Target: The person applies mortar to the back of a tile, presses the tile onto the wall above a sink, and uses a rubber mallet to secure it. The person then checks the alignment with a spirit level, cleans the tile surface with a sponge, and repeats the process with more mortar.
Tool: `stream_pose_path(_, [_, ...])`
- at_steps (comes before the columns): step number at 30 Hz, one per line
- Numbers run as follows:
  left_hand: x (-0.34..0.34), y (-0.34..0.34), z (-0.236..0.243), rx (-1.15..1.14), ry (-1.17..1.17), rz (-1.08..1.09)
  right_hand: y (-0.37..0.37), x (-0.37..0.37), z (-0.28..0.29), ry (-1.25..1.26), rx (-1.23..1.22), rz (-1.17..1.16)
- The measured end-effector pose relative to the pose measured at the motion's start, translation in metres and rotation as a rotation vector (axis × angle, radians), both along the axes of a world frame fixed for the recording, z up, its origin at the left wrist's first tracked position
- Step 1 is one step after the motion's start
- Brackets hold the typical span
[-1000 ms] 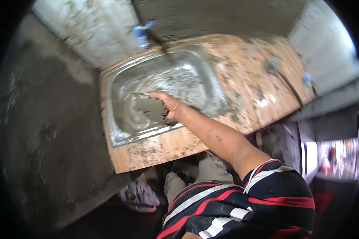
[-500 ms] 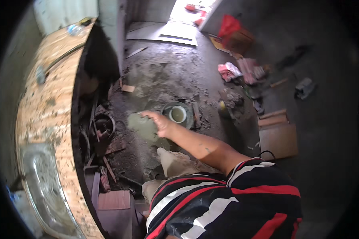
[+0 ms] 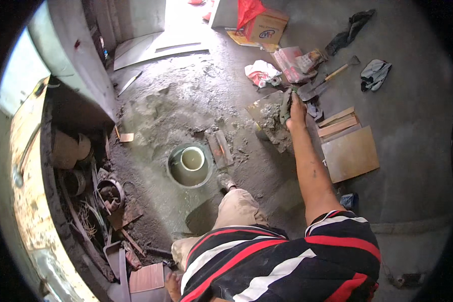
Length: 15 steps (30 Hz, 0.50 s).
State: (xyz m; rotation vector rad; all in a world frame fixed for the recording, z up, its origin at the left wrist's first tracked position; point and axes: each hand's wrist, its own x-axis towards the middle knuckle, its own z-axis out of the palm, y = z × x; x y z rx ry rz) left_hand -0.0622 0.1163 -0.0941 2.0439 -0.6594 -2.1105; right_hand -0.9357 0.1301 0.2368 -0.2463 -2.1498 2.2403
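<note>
My right hand [image 3: 298,111] is stretched out to the right, at the edge of a heap of wet grey mortar [image 3: 273,121] on a flat board. Its fingers are closed along a dark grey-green thing [image 3: 286,106] whose kind I cannot make out. Only a small part of my left hand [image 3: 173,286] shows at the lower edge, beside a reddish-brown tile [image 3: 147,278]; its fingers are mostly hidden. A round basin [image 3: 175,176] of murky water stands on the wet floor with a white tub [image 3: 192,158] in it. A flat trowel-like tool [image 3: 219,149] lies beside the basin.
Past my right hand lie a shovel [image 3: 332,79], pink packages [image 3: 288,64] and a cardboard box [image 3: 268,26]. Stacked tiles [image 3: 351,153] are right of my forearm. On the left runs a mortar-spattered counter [image 3: 30,201], with a bucket [image 3: 110,195] and scraps beneath it.
My right hand has swung from over the wet floor left of the basin to the mortar heap at the right. The view has shifted, and more of my left hand shows.
</note>
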Motion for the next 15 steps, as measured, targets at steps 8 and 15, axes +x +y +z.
stream_pose_path(8, [-0.181, 0.068, 0.082, 0.069, -0.332, -0.245, 0.153, -0.267, -0.121, 0.159, 1.216, 0.063])
stream_pose_path(15, [-0.307, 0.057, 0.137, -0.083, -0.327, -0.387, 0.219, -0.393, -0.148, 0.398, 1.189, -0.013])
